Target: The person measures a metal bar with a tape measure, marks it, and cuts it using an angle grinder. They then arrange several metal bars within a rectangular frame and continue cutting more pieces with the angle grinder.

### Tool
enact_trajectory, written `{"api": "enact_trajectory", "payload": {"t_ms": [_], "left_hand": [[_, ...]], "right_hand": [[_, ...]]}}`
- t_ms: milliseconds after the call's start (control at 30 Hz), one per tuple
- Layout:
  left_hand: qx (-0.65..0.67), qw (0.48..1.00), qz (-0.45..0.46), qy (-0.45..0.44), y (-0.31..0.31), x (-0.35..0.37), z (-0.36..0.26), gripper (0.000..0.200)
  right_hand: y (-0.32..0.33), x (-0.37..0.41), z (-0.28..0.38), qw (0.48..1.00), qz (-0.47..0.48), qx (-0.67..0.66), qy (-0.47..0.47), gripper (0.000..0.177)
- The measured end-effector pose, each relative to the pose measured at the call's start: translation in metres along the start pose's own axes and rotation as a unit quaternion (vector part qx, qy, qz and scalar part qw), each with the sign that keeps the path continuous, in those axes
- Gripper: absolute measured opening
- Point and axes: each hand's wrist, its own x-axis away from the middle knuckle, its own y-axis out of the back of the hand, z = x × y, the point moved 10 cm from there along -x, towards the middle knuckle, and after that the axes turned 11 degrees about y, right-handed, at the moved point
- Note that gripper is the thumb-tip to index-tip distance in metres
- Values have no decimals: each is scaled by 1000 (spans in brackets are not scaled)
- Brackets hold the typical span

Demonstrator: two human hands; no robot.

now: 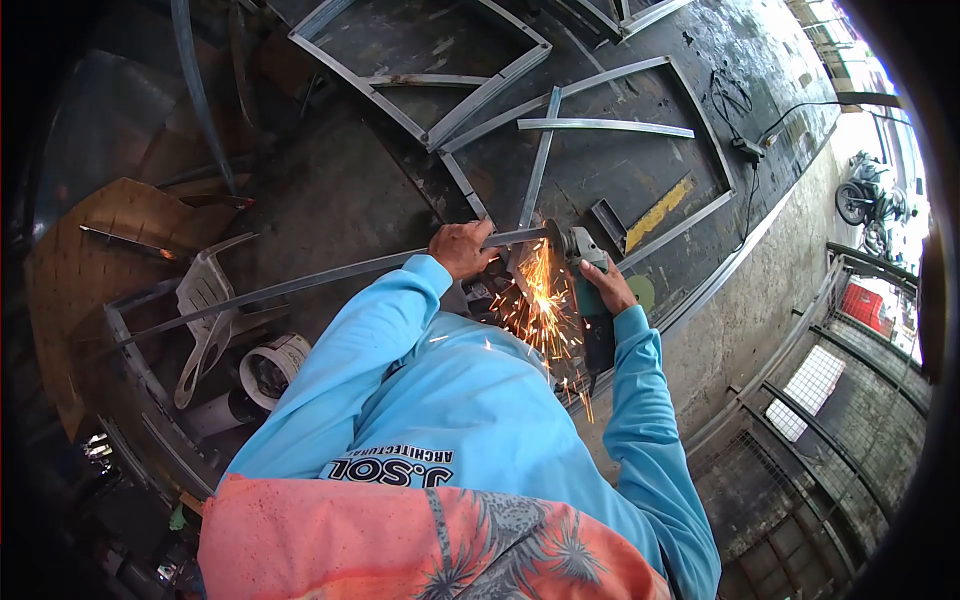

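Note:
My left hand is closed around a long metal bar that runs off to the lower left. In my right hand is an angle grinder, its body partly hidden by my fingers. The grinder's disc meets the bar's right end, and bright orange sparks spray down toward my body. Just beyond the bar, a thin metal strip and a welded frame lie on the dark work surface. A short channel piece rests right of the disc.
Another metal frame lies at the upper left. A yellow strip and a cable with a black plug box are to the right. On the left stand a plastic chair and a bucket. A motorcycle is at far right.

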Motion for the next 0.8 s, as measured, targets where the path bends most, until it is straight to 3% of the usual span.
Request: {"api": "enact_trajectory", "payload": {"t_ms": [333,433,533,600,667,800], "left_hand": [[-17,1000,20,10,-1,0,1,32],[-12,1000,11,3,1,0,0,32],[-4,1000,9,-4,0,0,0,32],[1,1000,10,-4,2,0,-2,32],[5,1000,9,-2,7,0,0,33],[26,993,104,48,1,-13,11,38]], "right_hand": [[2,-4,-1,999,0,41,6,117],[-15,10,29,999,34,-1,-4,115],[-10,10,14,1000,13,-14,-20,106],[2,-4,1,998,-30,44,20,96],[-1,-2,4,999,-17,36,29,92],[-5,22,22,999,-23,3,22,84]]}}
